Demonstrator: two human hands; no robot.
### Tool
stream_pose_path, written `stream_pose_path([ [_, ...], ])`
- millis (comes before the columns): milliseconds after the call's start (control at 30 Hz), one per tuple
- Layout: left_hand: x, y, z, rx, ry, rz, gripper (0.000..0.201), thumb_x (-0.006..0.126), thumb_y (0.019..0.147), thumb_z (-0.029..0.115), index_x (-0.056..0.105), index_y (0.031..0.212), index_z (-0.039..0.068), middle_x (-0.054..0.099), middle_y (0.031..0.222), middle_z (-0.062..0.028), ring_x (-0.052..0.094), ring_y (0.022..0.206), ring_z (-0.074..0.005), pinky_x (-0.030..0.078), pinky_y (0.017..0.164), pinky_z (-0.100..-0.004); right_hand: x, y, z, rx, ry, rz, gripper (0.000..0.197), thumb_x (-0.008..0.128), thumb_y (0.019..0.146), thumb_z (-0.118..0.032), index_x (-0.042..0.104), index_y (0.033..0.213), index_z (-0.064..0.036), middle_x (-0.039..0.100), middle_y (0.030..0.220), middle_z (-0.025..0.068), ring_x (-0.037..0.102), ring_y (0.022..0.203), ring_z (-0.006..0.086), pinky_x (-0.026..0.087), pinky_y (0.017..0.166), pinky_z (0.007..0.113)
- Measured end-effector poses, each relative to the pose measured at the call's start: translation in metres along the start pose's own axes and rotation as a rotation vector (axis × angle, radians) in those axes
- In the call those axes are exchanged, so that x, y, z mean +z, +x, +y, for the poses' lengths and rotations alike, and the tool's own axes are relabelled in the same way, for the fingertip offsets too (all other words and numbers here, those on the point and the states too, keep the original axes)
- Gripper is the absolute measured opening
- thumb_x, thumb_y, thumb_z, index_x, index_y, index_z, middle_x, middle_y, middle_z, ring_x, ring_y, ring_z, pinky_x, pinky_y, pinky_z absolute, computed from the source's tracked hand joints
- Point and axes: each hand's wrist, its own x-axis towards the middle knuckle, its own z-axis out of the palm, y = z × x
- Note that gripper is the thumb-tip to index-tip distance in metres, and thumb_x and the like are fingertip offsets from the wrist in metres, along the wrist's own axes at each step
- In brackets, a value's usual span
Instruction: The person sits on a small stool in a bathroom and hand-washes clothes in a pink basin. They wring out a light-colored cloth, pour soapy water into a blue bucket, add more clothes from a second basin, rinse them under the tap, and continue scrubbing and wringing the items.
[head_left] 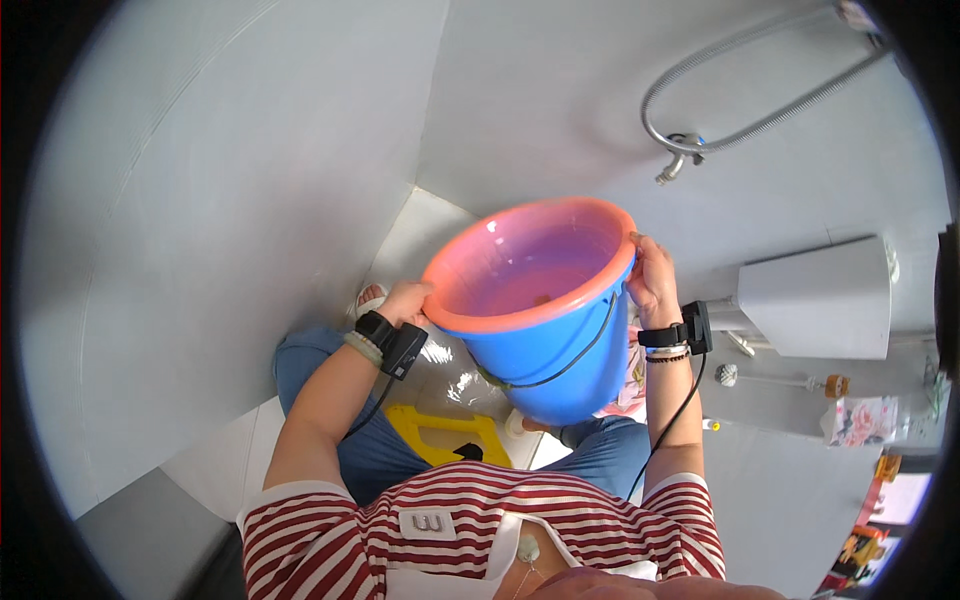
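A coral-pink plastic basin [470, 262] sits nested in the top of a blue bucket [575, 375]. Both tilt, with the basin's mouth turned up and away from me. My left hand [405, 303] grips the basin's rim at its left side. On the opposite side my right hand [652, 272] is closed on the rim, its palm near the bucket's upper wall. The bucket's thin dark handle [562, 370] hangs down along its near side. Inside the basin a small brownish spot shows at the bottom. Whether the bucket's base touches anything is hidden.
Between my legs is a yellow frame-like object [450, 432] beside clear plastic. Grey walls meet in the corner ahead. A metal tap [685, 150] with a flexible hose [655, 95] is on the wall. A white tank [820, 300] stands right, near a brush [728, 375].
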Motion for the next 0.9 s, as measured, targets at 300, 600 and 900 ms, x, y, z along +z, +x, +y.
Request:
stream_pose_path([
  [300, 0.06, -0.054, 0.089, 0.144, 0.176, 0.119, 0.035, 0.057, 0.078, -0.001, 0.047, 0.111, -0.004, 0.059, 0.1, -0.0149, 0.063, 0.084, -0.0263, 0.055, 0.07, -0.0415, -0.084, -0.02, 0.087, 0.244, -0.255, 0.087, 0.042, 0.059, 0.077, -0.001, 0.045, 0.117, -0.0061, 0.061, 0.093, 0.0082, 0.06, 0.073, 0.0175, 0.053, 0.064, 0.037],
  [600, 0.056, 0.007, 0.06, 0.106, 0.227, 0.065, 0.025, 0.055, 0.076, -0.009, 0.052, 0.1, -0.006, 0.062, 0.091, -0.0169, 0.065, 0.072, -0.0246, 0.056, 0.055, -0.0351, -0.13, 0.002, 0.153, 0.36, -0.307, 0.147, 0.038, 0.06, 0.076, 0.0, 0.046, 0.111, -0.0033, 0.059, 0.089, 0.0071, 0.059, 0.074, 0.0187, 0.053, 0.063, 0.039],
  [900, 0.07, 0.031, 0.038, 0.041, 0.432, 0.175, 0.037, 0.057, 0.071, -0.007, 0.047, 0.107, -0.008, 0.06, 0.092, -0.0173, 0.064, 0.073, -0.0259, 0.054, 0.052, -0.0361, -0.155, 0.012, 0.135, 0.072, -0.946, 0.285, 0.05, 0.065, 0.077, -0.018, 0.046, 0.119, 0.0015, 0.059, 0.101, 0.0109, 0.059, 0.086, 0.0189, 0.05, 0.07, 0.032],
])
